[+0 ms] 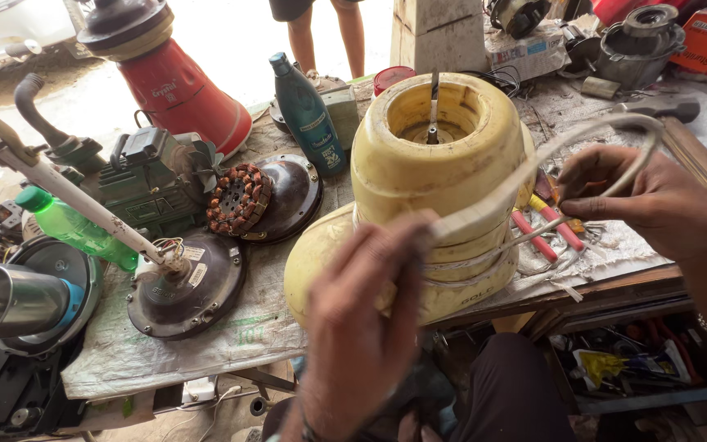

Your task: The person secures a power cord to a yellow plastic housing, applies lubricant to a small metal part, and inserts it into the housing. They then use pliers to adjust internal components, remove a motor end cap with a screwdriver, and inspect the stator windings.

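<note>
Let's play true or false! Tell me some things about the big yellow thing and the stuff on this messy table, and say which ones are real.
1. Both hands hold a white cord. True: the left hand and right hand each grip it.
2. The yellow mixer base lies on its side. False: it stands upright.
3. The dark teal bottle has no cap. False: its cap is on.
4. A green bottle lies at the left. True.
5. The tool beside the base has blue handles. False: they are red.
</note>
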